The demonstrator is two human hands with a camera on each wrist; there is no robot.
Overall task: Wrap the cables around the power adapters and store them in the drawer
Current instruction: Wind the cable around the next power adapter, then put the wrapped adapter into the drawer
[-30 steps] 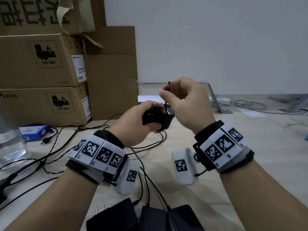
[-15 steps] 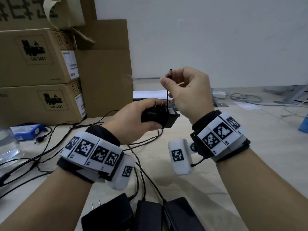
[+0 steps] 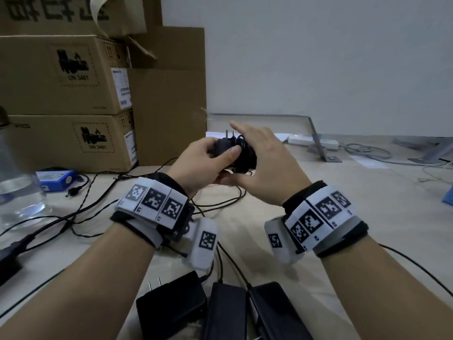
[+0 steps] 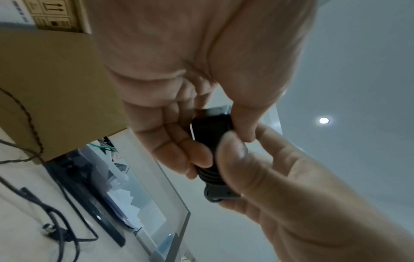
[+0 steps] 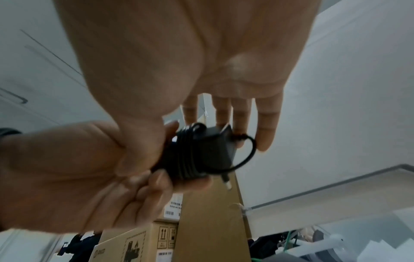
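A small black power adapter (image 3: 221, 147) with its cable wound round it (image 5: 186, 154) is up above the table, gripped in my left hand (image 3: 208, 160) between thumb and curled fingers. A short loop (image 5: 248, 152) and the barrel plug (image 5: 226, 180) stick out of the winding. My right hand (image 3: 263, 158) lies against the adapter's right side. Its fingers (image 5: 264, 127) are straight and its thumb (image 4: 230, 152) presses on the wound cable. Three more black adapters (image 3: 171, 307) (image 3: 226, 312) (image 3: 274, 312) lie at the near table edge, their cables loose.
Stacked cardboard boxes (image 3: 61, 74) fill the left rear. A blue pack (image 3: 56, 176) and a clear bottle (image 3: 17, 192) stand at the left. Loose black cables (image 3: 81, 209) cross the table. A white power strip (image 3: 311, 142) and a metal bracket (image 3: 318, 143) sit behind my hands.
My right hand, which held the cable's plug end pinched above the adapter, has dropped onto the adapter with its fingers straightened. The plug end now lies against the winding.
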